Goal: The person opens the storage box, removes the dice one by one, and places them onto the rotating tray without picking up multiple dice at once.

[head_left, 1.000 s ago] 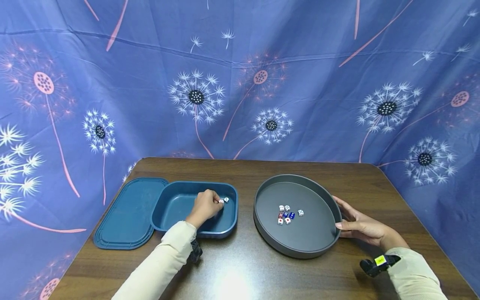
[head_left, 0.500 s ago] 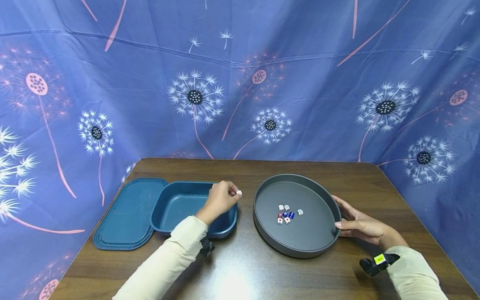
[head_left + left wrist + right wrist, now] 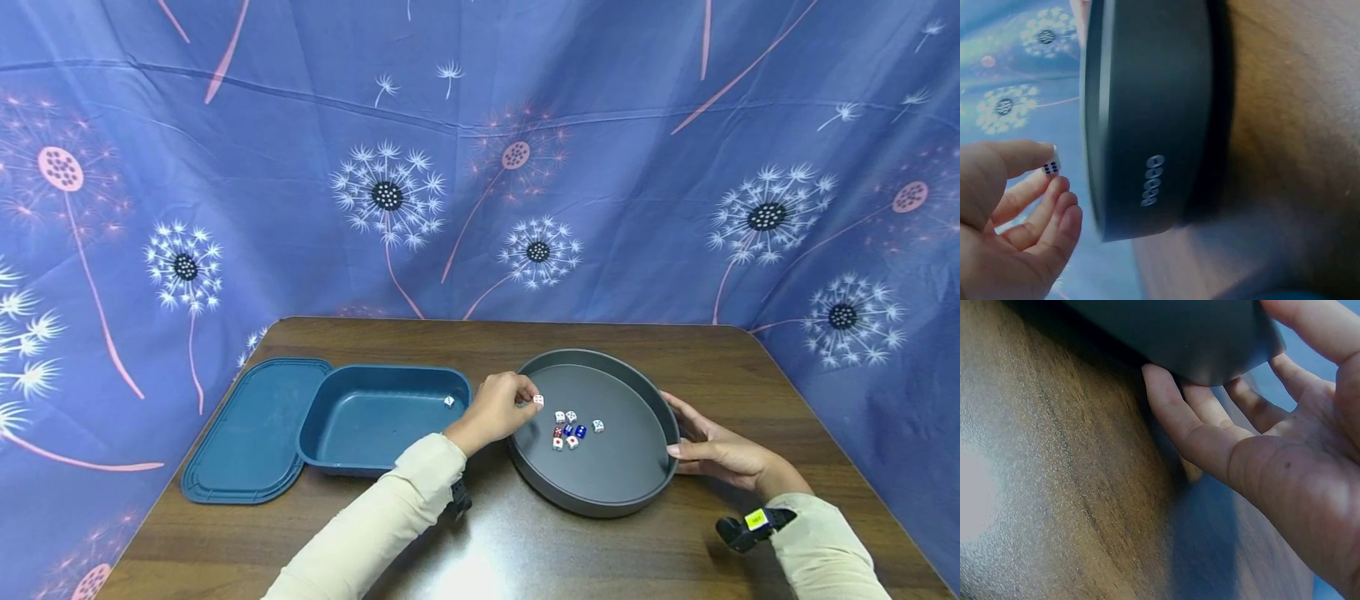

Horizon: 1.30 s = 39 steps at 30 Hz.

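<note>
My left hand [image 3: 491, 410] pinches a white die [image 3: 538, 401] between thumb and fingers, over the left rim of a round dark grey pan [image 3: 618, 467]. In the left wrist view, the die [image 3: 1051, 164] shows a face with dark pips beside the pan's outer wall [image 3: 1147, 94]. At the pan's right side my right hand [image 3: 723, 454] grips the rim, thumb on top and fingers against the outside and low edge. Inside the pan lie several white dice [image 3: 597, 426], a red die [image 3: 557, 432] and two blue dice [image 3: 581, 431].
Left of the pan stands a blue rectangular container [image 3: 360, 433] with one white die [image 3: 449, 402] near its right end. A flat blue lid [image 3: 251, 433] lies further left, partly under the container. A patterned blue cloth [image 3: 480, 167] hangs behind the wooden table [image 3: 420, 533].
My left hand has picked a white die from the blue container and carried it right to the pan, leaving one die there. My right hand stays at the pan.
</note>
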### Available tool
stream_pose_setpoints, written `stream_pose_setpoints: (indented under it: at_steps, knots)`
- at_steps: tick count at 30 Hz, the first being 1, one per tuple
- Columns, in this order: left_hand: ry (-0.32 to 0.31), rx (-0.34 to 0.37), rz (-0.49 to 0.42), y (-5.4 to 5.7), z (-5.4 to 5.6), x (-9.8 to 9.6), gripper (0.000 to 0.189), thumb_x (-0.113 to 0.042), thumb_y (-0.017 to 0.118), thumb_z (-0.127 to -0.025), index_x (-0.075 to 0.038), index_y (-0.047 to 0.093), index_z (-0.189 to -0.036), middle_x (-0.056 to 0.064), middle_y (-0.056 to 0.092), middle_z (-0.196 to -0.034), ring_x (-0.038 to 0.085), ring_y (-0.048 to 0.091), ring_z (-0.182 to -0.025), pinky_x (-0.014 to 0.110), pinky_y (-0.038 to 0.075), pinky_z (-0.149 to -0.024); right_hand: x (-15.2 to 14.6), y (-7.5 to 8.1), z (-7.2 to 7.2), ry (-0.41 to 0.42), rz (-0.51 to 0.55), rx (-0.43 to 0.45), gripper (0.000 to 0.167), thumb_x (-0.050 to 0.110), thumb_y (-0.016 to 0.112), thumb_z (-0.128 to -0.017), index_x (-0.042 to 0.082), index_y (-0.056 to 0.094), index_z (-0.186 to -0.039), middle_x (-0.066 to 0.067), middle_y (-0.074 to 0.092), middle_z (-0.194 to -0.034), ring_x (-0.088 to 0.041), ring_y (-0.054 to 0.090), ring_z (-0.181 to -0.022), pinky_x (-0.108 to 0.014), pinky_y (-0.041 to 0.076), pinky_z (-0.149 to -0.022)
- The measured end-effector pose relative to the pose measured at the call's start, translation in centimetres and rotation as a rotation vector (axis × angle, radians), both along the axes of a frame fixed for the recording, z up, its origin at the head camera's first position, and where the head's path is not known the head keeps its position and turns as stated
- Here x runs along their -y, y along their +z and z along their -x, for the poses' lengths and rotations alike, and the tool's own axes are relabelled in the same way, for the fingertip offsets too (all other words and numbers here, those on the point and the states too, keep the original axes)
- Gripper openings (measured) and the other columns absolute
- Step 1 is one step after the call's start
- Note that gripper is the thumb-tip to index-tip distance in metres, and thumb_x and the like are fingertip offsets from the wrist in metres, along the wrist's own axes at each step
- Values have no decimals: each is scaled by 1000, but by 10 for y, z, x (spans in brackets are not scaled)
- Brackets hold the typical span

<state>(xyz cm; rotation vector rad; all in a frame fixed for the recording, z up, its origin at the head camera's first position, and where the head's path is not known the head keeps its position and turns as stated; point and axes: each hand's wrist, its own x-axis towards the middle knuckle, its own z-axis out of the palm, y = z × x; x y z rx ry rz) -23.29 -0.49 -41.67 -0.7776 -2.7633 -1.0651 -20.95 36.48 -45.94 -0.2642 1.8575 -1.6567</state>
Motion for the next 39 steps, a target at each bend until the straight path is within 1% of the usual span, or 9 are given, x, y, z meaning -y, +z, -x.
stream_pose_setpoints:
  at_steps: [2, 5, 9, 11, 19, 28, 32, 35, 39]
  knots:
    - [-20, -10, 15, -6, 1, -5, 9, -18, 71, -86, -10, 72, -91, -1, 66, -83, 11, 60, -78, 20, 46, -69, 0, -1, 0, 0, -3, 0, 92, 6, 58, -92, 23, -10, -152, -19, -20, -155, -27, 40, -127, -52, 44, -96]
    - [-29, 3, 35, -15, 3, -10, 8, -19, 72, -86, -11, 72, -89, -2, 65, -83, 9, 59, -77, 19, 45, -69, -1, -1, 0, -1, -10, -5, 92, 6, 58, -92, 23, -10, -153, -20, -20, -155, -29, 38, -128, -53, 44, -96]
    - [-40, 27, 49, -22, 4, -15, 7, -18, 72, -86, -12, 72, -90, -4, 65, -84, 6, 58, -78, 18, 46, -70, -1, -1, 0, -6, -19, -9, 92, 7, 58, -92, 23, -9, -153, -19, -19, -155, -31, 36, -130, -54, 44, -96]
    - [-45, 26, 63, -23, 4, -17, 8, -18, 72, -86, -11, 72, -90, -4, 65, -84, 5, 58, -78, 17, 46, -71, -1, -1, 0, -6, -20, -8, 92, 7, 58, -92, 23, -10, -153, -19, -19, -155, -31, 36, -130, -54, 44, -96]
    - [-50, -26, 172, -28, 3, -22, 10, -19, 74, -84, -13, 73, -92, -5, 63, -85, 4, 56, -79, 16, 45, -72, -1, -1, -1, -12, -23, -6, 93, 8, 59, -92, 22, -10, -152, -20, -19, -155, -31, 37, -129, -54, 43, -96]
    - [-52, -45, 187, -28, 2, -23, 11, -20, 74, -84, -13, 73, -93, -4, 64, -85, 4, 57, -79, 17, 45, -72, 0, 0, -1, -16, -25, -3, 93, 7, 60, -91, 22, -9, -152, -19, -16, -155, -32, 36, -129, -54, 43, -96]
    - [-55, -27, 165, -27, 2, -23, 13, -20, 73, -85, -12, 73, -95, -4, 65, -88, 6, 59, -82, 17, 46, -74, -1, 1, -2, -12, -18, -2, 93, 7, 59, -91, 22, -9, -152, -20, -16, -155, -30, 38, -128, -54, 43, -96]
    - [-60, 5, 105, -25, 2, -21, 14, -18, 73, -85, -10, 73, -96, -2, 67, -89, 8, 61, -83, 18, 47, -75, -1, 1, -1, -7, -12, -3, 93, 6, 59, -92, 22, -10, -152, -20, -17, -155, -28, 39, -127, -54, 43, -96]
    - [-68, 44, 9, -18, 3, -17, 15, -14, 73, -85, -6, 72, -97, 3, 68, -90, 16, 63, -85, 19, 48, -74, -3, 0, -1, -1, -2, 0, 92, 6, 58, -92, 23, -10, -152, -20, -17, -155, -25, 41, -126, -53, 44, -96]
